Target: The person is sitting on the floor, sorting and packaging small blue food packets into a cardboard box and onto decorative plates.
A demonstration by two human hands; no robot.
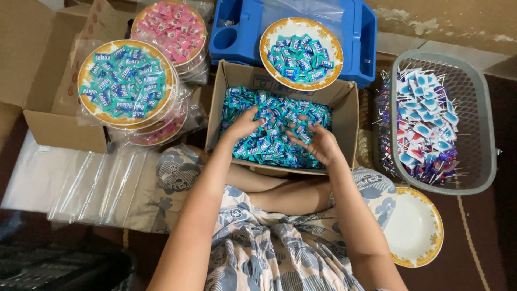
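Both hands work the teal wrapped candies (274, 129) in the cardboard box (347, 116): left hand (243, 125) pressed in, fingers loosely spread; right hand (318, 141) open-fingered, apparently gathering a shallow, even handful.

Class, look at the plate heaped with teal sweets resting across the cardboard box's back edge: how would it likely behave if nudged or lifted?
The plate bridges the box rim and blue tray, so a nudge could probably tip it. Its loose teal sweets would likely slide off if tilted. It looks rigid.

candies (274, 121) in box (349, 116), basket (482, 129) right
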